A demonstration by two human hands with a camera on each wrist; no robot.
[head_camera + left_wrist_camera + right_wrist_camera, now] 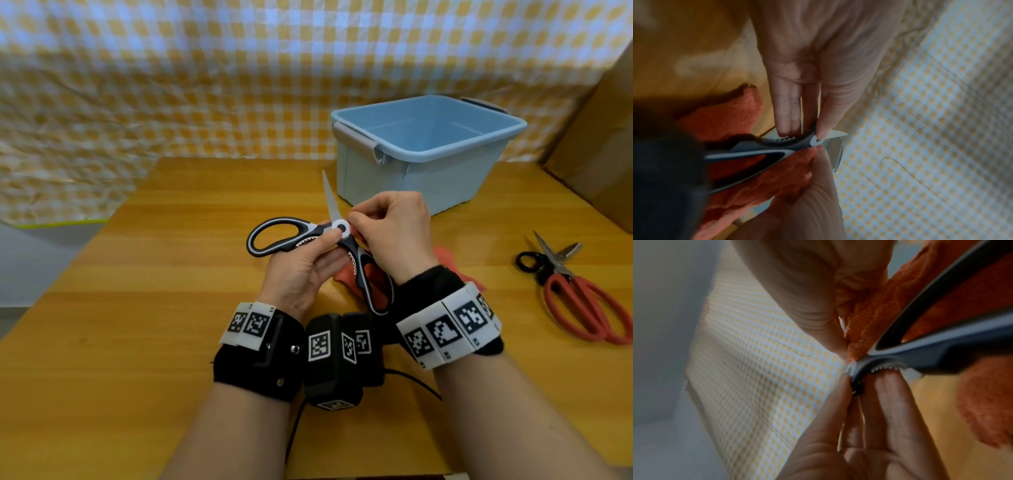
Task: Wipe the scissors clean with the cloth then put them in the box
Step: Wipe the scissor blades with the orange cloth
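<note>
The right hand [390,233] hides most of the cloth [346,274].

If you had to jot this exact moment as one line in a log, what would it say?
step: wiping | left hand holds black-handled scissors, opened | right hand pinches orange cloth at pivot | blue box empty | red scissors on table

This looks like a makeshift recording corner set up indoors, not a lived-in kitchen or workshop. A creased yellow-and-white checked sheet [205,85] hangs as a backdrop behind the glossy orange-brown wooden bench [171,274], hiding the room; a bare grey wall [20,267] shows past its left edge. A plain brown cardboard carton [596,154] stands at the right. Both wrists carry black straps with white blocks of printed square markers [445,329].
</note>
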